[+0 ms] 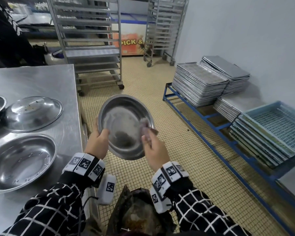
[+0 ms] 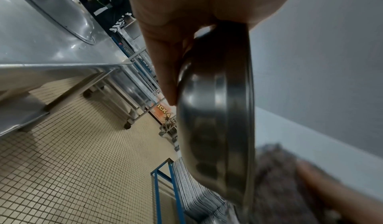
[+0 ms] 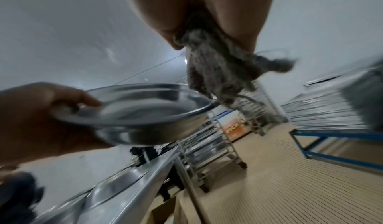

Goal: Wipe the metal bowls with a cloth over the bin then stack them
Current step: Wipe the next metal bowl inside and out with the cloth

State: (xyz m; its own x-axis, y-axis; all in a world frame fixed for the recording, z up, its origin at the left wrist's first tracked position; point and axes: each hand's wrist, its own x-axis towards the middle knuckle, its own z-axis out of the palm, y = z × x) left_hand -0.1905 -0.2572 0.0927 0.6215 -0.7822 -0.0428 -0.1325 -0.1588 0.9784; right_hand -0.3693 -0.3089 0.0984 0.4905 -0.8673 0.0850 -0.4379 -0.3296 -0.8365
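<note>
Holding the bowl (image 1: 125, 126) tipped above the bin (image 1: 136, 213), the left hand (image 1: 98, 142) gripped its near-left rim; the right hand's (image 1: 154, 150) fingers (image 1: 146, 139) pinched the cloth (image 1: 147, 127) at the right rim, just inside.

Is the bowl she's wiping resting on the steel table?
No, the left hand holds the metal bowl up in the air beside the table, above the tiled floor, while the right hand rubs it with the cloth.

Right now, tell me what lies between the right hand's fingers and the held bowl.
The cloth, pinched by the right hand, against the bowl; right wrist view.
</note>
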